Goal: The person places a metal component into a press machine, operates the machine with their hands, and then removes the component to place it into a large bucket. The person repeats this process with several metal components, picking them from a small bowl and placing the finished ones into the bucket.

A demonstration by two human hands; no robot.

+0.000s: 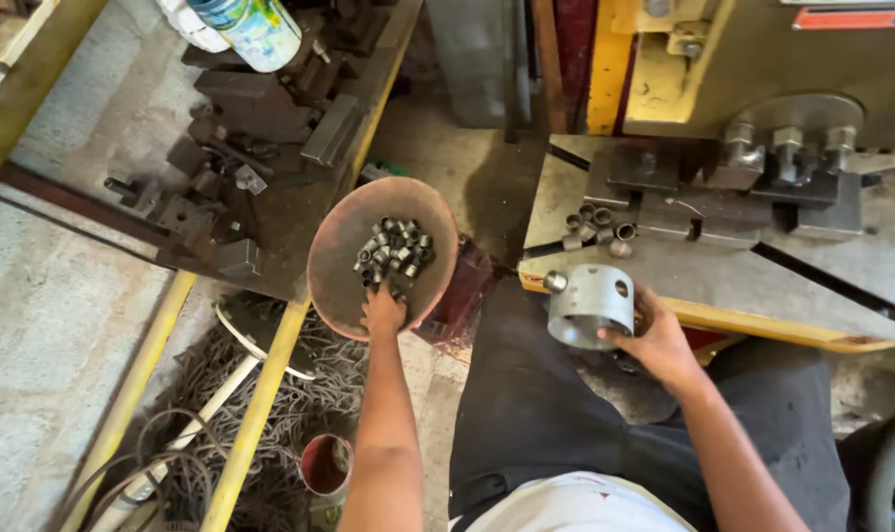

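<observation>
Hands on bushings (396, 251), metal ring (587, 303)

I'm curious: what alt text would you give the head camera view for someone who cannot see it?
Seen from above, a seated person's left hand reaches into a round rusty pan of small metal sleeves, while the right hand holds a grey metal cylinder at the edge of a press table. A few more sleeves lie on that table.
</observation>
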